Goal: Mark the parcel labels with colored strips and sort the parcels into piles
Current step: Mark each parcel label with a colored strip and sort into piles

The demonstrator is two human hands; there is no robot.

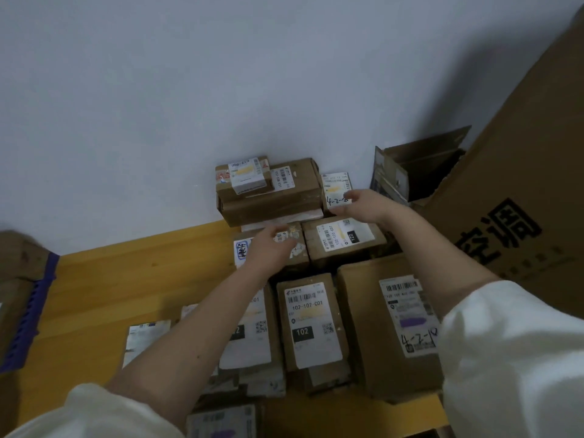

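Observation:
Several brown cardboard parcels with white labels lie on the wooden floor by the wall. My left hand rests on a small parcel covered in stickers. My right hand reaches further back, where thumb and fingers pinch a small parcel handwritten "4-2-10" that carries a yellow strip. In front of it sits a "122" parcel, also with a yellow strip. Nearer me are a "102" parcel and a larger parcel whose label has a purple strip.
A two-box stack stands against the grey wall. A big printed carton fills the right side, with an open carton behind it. A purple crate edge lies at the left. More parcels sit at the bottom.

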